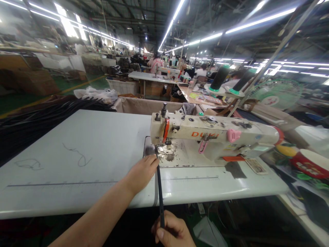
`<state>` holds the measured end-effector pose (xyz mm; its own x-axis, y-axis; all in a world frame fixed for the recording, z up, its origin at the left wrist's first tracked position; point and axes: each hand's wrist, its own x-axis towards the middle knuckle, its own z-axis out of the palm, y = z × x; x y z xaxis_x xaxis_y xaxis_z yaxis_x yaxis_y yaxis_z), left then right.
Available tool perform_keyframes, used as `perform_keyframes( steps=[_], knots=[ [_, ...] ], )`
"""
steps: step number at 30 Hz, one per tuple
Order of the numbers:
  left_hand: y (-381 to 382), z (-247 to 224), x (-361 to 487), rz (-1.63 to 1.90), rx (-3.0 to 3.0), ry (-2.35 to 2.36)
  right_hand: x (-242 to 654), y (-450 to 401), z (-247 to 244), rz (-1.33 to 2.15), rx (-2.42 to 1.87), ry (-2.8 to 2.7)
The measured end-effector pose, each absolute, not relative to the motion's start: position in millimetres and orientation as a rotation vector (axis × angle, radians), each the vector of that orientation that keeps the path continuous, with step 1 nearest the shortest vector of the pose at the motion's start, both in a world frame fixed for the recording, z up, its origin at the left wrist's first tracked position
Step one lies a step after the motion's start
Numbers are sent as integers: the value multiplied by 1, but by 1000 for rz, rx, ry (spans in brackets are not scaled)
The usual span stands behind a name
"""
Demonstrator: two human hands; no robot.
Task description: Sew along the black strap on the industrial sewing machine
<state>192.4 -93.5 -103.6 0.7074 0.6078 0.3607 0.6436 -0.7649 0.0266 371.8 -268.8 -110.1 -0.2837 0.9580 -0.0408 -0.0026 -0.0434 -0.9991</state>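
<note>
A narrow black strap point(160, 187) runs from the needle area of the white sewing machine point(185, 128) down over the table's front edge. My left hand point(145, 171) lies on the bed just in front of the presser foot, its fingers closed together over the strap. Below the table edge, my right hand point(173, 228) pinches the lower part of the strap between thumb and fingers. The needle tip and the strap's far end are hidden by my left fingers and the machine head.
Loose thread point(77, 154) lies on the white tabletop point(110, 137). A pile of black straps point(51, 120) hangs at the left. Behind the machine are a cloth-lined bin point(136, 104) and thread cones point(219, 78). A green fan point(277, 94) stands right; people work farther back.
</note>
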Motion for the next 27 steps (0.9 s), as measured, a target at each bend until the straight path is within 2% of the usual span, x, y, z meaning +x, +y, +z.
perform_keyframes(
  steps=[6,12,27],
  knots=[
    [-94,-103,193,-579,-2781,-985,365,-260,-103,1350,-1240,-1351],
    [-92,-111,191,-620,-2720,-925,354,-260,-100,1635,-1235,-997],
    [-93,-104,191,-634,-2830,-1088,360,-273,-90,1579,-1233,-1092]
  ],
)
